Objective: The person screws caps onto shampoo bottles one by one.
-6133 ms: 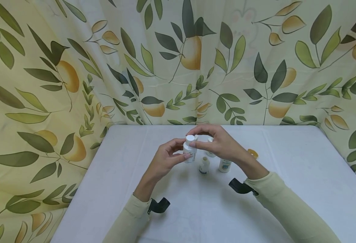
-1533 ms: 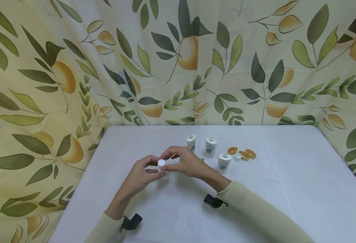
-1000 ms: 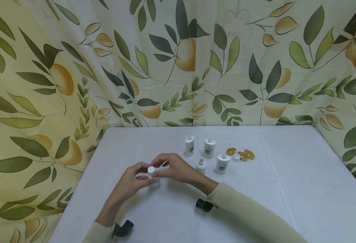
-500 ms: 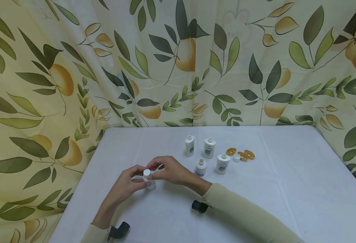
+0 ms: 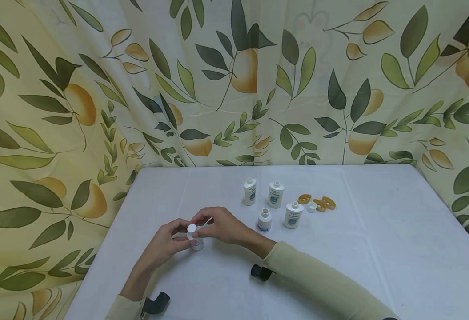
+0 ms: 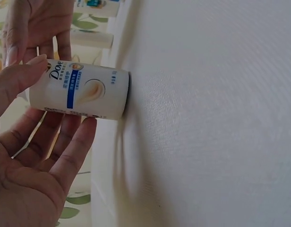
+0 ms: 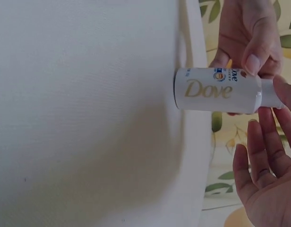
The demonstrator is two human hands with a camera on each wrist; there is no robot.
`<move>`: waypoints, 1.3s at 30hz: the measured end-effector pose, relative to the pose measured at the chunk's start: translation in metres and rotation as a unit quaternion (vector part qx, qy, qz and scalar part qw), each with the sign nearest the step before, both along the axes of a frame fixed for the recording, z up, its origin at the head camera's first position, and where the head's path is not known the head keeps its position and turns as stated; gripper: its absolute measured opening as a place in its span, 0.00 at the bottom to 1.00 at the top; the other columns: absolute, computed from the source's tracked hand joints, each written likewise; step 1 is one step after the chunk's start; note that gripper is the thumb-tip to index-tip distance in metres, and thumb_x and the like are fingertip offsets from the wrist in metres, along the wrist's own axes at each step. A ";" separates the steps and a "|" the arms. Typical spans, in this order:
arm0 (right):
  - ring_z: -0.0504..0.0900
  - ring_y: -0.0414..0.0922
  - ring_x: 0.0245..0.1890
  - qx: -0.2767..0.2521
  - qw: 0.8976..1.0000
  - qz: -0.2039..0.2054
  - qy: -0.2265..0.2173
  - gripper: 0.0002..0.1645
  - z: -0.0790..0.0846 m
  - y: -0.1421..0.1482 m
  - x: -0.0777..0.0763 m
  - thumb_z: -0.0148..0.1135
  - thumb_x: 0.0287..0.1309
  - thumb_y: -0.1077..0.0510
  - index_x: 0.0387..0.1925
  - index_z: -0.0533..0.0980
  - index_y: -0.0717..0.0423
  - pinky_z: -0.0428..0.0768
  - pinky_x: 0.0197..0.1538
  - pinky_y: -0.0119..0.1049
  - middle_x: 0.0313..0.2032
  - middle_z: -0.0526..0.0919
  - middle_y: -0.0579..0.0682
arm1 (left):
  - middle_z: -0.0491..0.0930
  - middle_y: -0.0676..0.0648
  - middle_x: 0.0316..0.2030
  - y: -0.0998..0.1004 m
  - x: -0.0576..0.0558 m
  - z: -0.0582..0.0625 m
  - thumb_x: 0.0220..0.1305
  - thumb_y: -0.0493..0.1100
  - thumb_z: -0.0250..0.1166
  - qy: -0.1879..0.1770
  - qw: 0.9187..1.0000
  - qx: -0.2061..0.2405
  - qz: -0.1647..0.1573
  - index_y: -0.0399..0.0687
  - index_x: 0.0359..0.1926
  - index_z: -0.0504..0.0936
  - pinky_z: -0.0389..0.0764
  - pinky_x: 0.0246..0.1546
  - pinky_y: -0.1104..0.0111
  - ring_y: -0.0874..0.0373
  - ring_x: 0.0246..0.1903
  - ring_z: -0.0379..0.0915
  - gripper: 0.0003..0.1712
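A white Dove bottle (image 6: 86, 90) with a white cap (image 5: 192, 228) stands upright at the left part of the table, its base at the cloth. My left hand (image 5: 165, 243) grips the bottle body from the left, thumb on one side and fingers on the other. From the right, my right hand (image 5: 223, 226) pinches the cap between thumb and index finger, with its other fingers spread below in the right wrist view. Gold lettering shows on one face of the bottle and a blue label strip on the other.
Right of my hands stand an uncapped small bottle (image 5: 264, 220) and three larger uncapped white bottles (image 5: 293, 215). Beside them lie three amber oval caps (image 5: 304, 199) and a small round white cap (image 5: 312, 207). A leaf-patterned curtain (image 5: 218, 89) hangs behind the white table (image 5: 358, 249).
Both hands have carried the capped bottle from the table's middle leftward and nearer, and it now stands down at the left. Over the last half second they have barely shifted.
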State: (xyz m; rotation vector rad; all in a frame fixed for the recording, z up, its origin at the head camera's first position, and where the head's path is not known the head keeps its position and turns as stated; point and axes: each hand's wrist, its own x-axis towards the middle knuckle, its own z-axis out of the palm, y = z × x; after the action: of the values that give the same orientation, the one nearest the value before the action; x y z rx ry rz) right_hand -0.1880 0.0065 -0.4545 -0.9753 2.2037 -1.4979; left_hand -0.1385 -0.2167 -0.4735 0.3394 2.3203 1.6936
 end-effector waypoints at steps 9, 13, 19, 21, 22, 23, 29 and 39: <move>0.82 0.39 0.46 0.009 1.000 -0.002 0.008 0.15 0.002 -0.003 0.001 0.73 0.60 0.55 0.49 0.83 0.48 0.80 0.55 0.36 0.42 0.86 0.39 | 0.79 0.37 0.52 -0.005 -0.002 0.000 0.59 0.38 0.75 0.001 1.000 -0.001 -0.012 0.37 0.55 0.77 0.86 0.48 0.66 0.46 0.48 0.84 0.25; 0.83 0.42 0.47 0.018 1.000 -0.003 0.005 0.17 0.004 -0.003 0.003 0.73 0.60 0.56 0.51 0.83 0.49 0.80 0.57 0.38 0.43 0.86 0.38 | 0.79 0.36 0.51 -0.006 -0.002 -0.001 0.61 0.37 0.74 -0.002 1.000 -0.003 -0.021 0.35 0.56 0.77 0.86 0.49 0.66 0.44 0.50 0.83 0.25; 0.84 0.46 0.49 0.021 1.000 0.004 -0.005 0.18 0.009 0.000 0.005 0.72 0.61 0.58 0.53 0.83 0.50 0.80 0.60 0.47 0.45 0.87 0.41 | 0.79 0.36 0.51 -0.008 -0.002 -0.001 0.60 0.37 0.74 -0.003 1.000 0.001 -0.026 0.34 0.58 0.76 0.85 0.50 0.66 0.43 0.50 0.82 0.27; 0.84 0.46 0.49 0.023 1.000 0.004 -0.002 0.17 0.011 0.003 0.005 0.72 0.61 0.58 0.53 0.83 0.50 0.80 0.60 0.48 0.46 0.87 0.42 | 0.78 0.37 0.52 -0.007 -0.001 0.000 0.60 0.37 0.74 0.002 1.000 0.000 -0.029 0.36 0.59 0.75 0.85 0.51 0.66 0.45 0.52 0.81 0.28; 0.84 0.46 0.50 0.023 1.000 0.004 -0.001 0.17 0.012 0.004 0.004 0.72 0.61 0.58 0.53 0.83 0.50 0.80 0.60 0.49 0.46 0.87 0.42 | 0.78 0.38 0.52 -0.007 -0.001 0.001 0.59 0.37 0.75 0.005 1.000 0.000 -0.029 0.37 0.59 0.76 0.84 0.52 0.66 0.45 0.53 0.80 0.28; 0.84 0.46 0.50 0.024 1.000 0.005 0.001 0.17 0.013 0.006 0.004 0.72 0.62 0.58 0.53 0.83 0.50 0.80 0.60 0.49 0.46 0.87 0.43 | 0.78 0.38 0.53 -0.007 -0.001 0.002 0.59 0.37 0.75 0.007 1.000 0.001 -0.028 0.38 0.60 0.76 0.84 0.53 0.65 0.45 0.54 0.78 0.29; 0.84 0.46 0.50 0.023 1.000 0.001 0.012 0.16 0.022 0.017 0.001 0.71 0.62 0.57 0.52 0.83 0.52 0.80 0.58 0.50 0.48 0.88 0.47 | 0.76 0.38 0.60 -0.003 0.000 0.012 0.59 0.38 0.76 0.013 1.000 0.006 -0.026 0.43 0.62 0.74 0.84 0.54 0.65 0.44 0.57 0.76 0.32; 0.83 0.46 0.49 0.035 0.999 -0.022 0.019 0.17 0.050 0.039 0.002 0.73 0.60 0.53 0.51 0.83 0.52 0.80 0.59 0.50 0.46 0.87 0.44 | 0.77 0.44 0.61 0.008 -0.006 0.030 0.61 0.42 0.75 0.070 0.997 -0.008 -0.012 0.47 0.64 0.74 0.80 0.60 0.65 0.45 0.63 0.72 0.31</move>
State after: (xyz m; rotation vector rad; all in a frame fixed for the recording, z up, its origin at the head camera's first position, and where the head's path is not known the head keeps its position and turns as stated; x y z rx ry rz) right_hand -0.1861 0.0452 -0.4049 -0.9459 2.3017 -1.4221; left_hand -0.1447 -0.2090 -0.4432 0.4951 2.4150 1.6893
